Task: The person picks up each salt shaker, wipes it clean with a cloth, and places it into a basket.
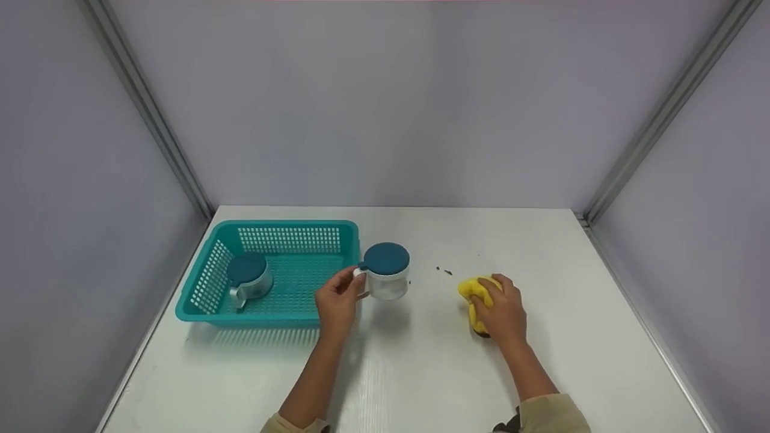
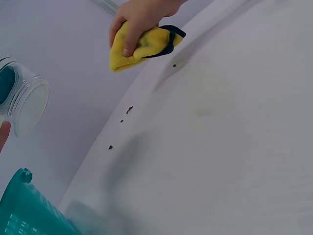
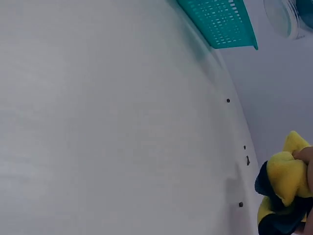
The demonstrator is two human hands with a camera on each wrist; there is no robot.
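My left hand (image 1: 337,305) pinches the white handle of a clear seasoning jar (image 1: 388,285) with a dark blue lid. The jar hangs upright above the table, just right of the basket, its shadow falling below it. In the left wrist view, the same jar (image 2: 32,100) shows its clear base at the left edge. My right hand (image 1: 507,310) grips a bunched yellow cloth (image 1: 471,290) with dark edging, over the right part of the table. The right wrist view shows this cloth (image 3: 283,178) crumpled between the fingers, yellow and dark sides both visible.
A teal perforated basket (image 1: 289,225) stands at the left, holding a second blue-lidded jar (image 1: 251,278). Several small dark crumbs (image 1: 448,272) lie on the white table (image 1: 433,373) between jar and cloth. Grey walls enclose the table at the back and both sides.
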